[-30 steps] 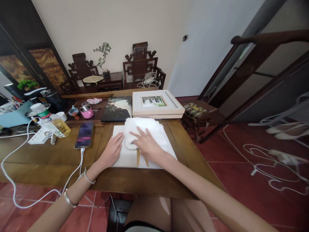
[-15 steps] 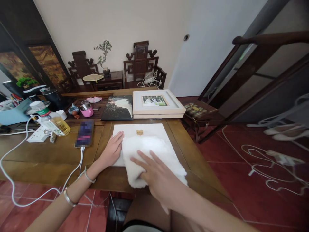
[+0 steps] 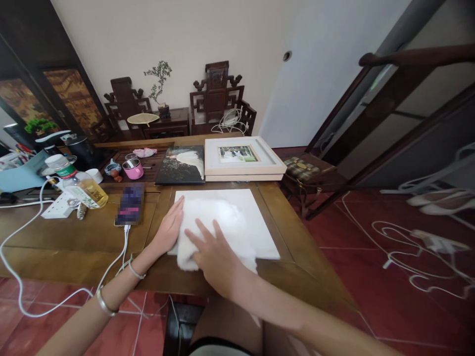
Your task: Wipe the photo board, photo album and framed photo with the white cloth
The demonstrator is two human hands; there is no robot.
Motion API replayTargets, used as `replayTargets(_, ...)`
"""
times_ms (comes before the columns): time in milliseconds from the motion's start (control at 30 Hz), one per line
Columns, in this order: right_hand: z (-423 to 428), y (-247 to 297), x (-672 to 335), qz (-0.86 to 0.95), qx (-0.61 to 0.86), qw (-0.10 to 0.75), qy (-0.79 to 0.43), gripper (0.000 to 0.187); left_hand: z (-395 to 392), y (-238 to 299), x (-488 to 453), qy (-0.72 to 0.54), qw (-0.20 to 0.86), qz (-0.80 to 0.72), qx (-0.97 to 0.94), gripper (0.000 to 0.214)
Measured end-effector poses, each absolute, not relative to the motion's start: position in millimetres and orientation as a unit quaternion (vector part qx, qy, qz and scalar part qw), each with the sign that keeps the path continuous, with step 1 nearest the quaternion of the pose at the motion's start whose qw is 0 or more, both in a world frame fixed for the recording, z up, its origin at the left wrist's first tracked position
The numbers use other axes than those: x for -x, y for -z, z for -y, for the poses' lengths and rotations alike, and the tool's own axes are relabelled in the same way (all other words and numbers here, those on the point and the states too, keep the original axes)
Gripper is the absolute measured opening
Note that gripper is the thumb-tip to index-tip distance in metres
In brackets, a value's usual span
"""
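A white flat panel (image 3: 256, 222), seemingly a picture frame lying face down, rests on the wooden table (image 3: 74, 242). A fluffy white cloth (image 3: 208, 220) lies on it. My right hand (image 3: 211, 254) presses flat on the cloth's near edge, fingers spread. My left hand (image 3: 169, 228) lies flat on the panel's left edge, fingers together and stretched out, beside the cloth.
Behind the panel lie a white framed photo (image 3: 241, 158) and a dark picture (image 3: 181, 165). To the left are a phone (image 3: 129, 203) on a white cable, an oil bottle (image 3: 83, 190), a pink cup (image 3: 132, 169) and a power strip (image 3: 59, 206). Carved chairs stand behind; cables lie on the red floor.
My right hand slid the cloth from the far end toward me, then back left over the panel. My left hand stayed at the panel's left edge.
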State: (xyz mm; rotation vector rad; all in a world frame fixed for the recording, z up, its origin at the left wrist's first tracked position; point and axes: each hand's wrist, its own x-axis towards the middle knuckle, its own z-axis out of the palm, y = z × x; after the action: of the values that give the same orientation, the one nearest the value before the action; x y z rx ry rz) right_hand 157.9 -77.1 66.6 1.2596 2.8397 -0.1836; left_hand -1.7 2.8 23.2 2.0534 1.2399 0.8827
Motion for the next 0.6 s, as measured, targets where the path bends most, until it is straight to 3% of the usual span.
replayTargets(133,103.1,-69.7,-183.2,-0.938,-0.319,-0.011,0.134,0.026,-0.5,-23.3,-0.2,-0.318,0.273,-0.469,-0.778,0.052)
replayTargets(233,103.8,-75.4,-205.1,-0.925,-0.342,-0.049,0.159,0.037,0.4,-22.6,-1.5,-0.291,0.255,-0.467,-0.795,0.050)
replayTargets(433,48.9,-87.1,-217.5,-0.864,-0.484,-0.064,0.124,0.047,-2.2,-15.8,-1.6,-0.264,0.207,-0.467,-0.818,0.045)
replayTargets(600,-6.2,-92.0,-193.4,-0.874,-0.460,-0.080,0.136,0.043,-2.0,-18.7,-2.8,-0.275,0.199,-0.452,-0.825,0.040)
